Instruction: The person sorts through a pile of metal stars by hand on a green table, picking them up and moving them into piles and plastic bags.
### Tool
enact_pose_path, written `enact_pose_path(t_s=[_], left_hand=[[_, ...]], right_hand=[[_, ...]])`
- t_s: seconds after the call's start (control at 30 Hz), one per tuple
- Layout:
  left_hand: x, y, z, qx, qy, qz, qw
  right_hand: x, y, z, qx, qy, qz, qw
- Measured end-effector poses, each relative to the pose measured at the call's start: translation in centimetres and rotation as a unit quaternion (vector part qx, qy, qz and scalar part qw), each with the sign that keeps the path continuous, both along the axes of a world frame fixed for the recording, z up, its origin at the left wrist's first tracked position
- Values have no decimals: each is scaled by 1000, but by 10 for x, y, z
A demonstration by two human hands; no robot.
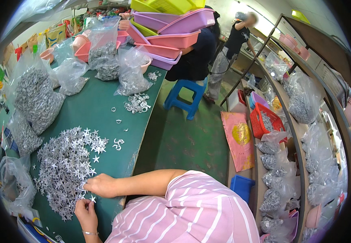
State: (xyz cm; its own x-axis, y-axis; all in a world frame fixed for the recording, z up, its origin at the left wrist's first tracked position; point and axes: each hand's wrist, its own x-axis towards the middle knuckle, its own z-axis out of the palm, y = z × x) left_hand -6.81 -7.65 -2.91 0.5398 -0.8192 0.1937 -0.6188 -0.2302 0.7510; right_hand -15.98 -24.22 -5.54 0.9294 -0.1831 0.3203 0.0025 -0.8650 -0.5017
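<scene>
A large heap of small silver-grey star-shaped pieces (64, 170) lies on the green tabletop (98, 105). My right hand (101, 185) reaches in from the right, its fingers closed and pointing down at the heap's near right edge; what they grip is hidden. Just below it, my left hand (86, 214), with a bracelet at the wrist, has its thumb and fingers drawn together beside the heap. One star-shaped piece (93, 198) shows right at the left thumb's tip; whether it is held or lies on the table I cannot tell.
Clear bags of grey metal parts (37, 97) line the table's left and far side. Small ring-like pieces (137, 103) lie near the right edge. Stacked plastic baskets (169, 40), a blue stool (187, 98) and loaded shelves (301, 158) stand beyond. Two people are farther off.
</scene>
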Motion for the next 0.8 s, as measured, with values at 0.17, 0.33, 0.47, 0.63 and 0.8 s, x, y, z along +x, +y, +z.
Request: enact_pose_path(t_s=[0.17, 0.33, 0.47, 0.63, 0.8], left_hand=[[10, 10, 23, -17, 419, 5, 908], [12, 3, 40, -147, 555, 8, 819], [34, -2, 0, -184, 672, -14, 717], [21, -4, 41, -133, 735, -71, 662], [8, -12, 68, -73, 677, -12, 732]], right_hand=[[-8, -7, 7, 96, -31, 16, 995], [-29, -21, 30, 322, -8, 4, 947], [-74, -66, 18, 355, -141, -123, 916], [-135, -85, 57, 554, -137, -272, 775], [-156, -85, 80, 622, -198, -267, 709]])
